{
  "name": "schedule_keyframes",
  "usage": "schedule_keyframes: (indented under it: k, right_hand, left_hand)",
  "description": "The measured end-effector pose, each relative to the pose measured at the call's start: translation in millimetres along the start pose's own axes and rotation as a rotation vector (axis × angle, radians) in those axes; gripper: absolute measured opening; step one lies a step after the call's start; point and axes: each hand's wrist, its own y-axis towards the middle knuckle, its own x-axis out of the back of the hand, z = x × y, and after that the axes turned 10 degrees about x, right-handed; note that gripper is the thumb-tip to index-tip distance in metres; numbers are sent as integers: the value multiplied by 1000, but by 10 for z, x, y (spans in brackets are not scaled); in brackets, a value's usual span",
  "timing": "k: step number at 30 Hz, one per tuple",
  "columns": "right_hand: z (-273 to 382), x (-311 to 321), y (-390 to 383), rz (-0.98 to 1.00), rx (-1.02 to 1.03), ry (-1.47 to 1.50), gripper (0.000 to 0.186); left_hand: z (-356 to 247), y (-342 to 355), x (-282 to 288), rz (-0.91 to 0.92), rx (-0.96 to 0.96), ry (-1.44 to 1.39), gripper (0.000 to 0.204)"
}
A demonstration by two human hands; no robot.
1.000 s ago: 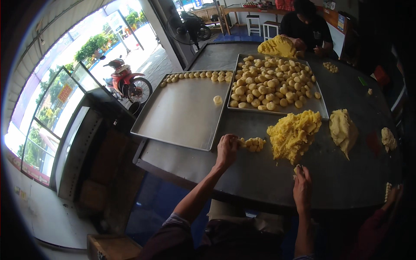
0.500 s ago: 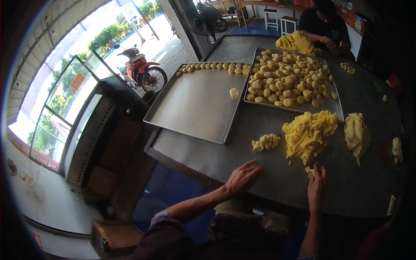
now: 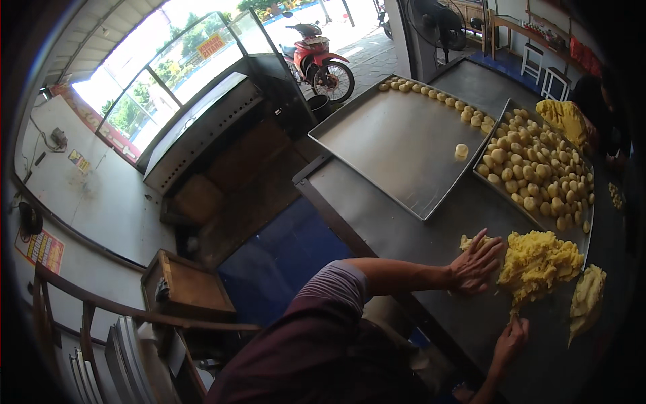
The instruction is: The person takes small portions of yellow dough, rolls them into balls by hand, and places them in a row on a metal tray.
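A crumbly heap of yellow mash point(image 3: 538, 264) lies on the metal table. My left hand point(image 3: 475, 266) is palm down just left of it, fingers spread, with nothing seen in it. Small pale dough pieces point(image 3: 465, 242) lie at its fingertips, partly covered. At the heap's near edge my right hand point(image 3: 511, 345) has its fingers closed on a small bit of the yellow mash point(image 3: 515, 315). To the heap's right rests a smooth pale dough lump point(image 3: 587, 299). Beyond the heap, a metal tray point(image 3: 531, 217) is crowded with round dough balls point(image 3: 531, 161).
Another metal tray point(image 3: 404, 151) has balls lined along its far edge and one lone ball point(image 3: 461, 151). A yellow lump point(image 3: 564, 121) sits near another person at the far right. A wooden box point(image 3: 195, 286), an oven-like metal unit point(image 3: 202, 131) and a red motorcycle point(image 3: 319, 60) are leftward.
The view has swung left, shifting the table rightward in the picture. My left hand has moved over beside the small dough pieces and heap. My right hand stays at the heap's near edge.
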Motion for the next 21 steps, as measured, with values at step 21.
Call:
schedule_keyframes:
  k: [21]
  right_hand:
    - [-123,-135,-649,-304,-23,174,39]
  left_hand:
    - [-450,-843,593,28,131,291,40]
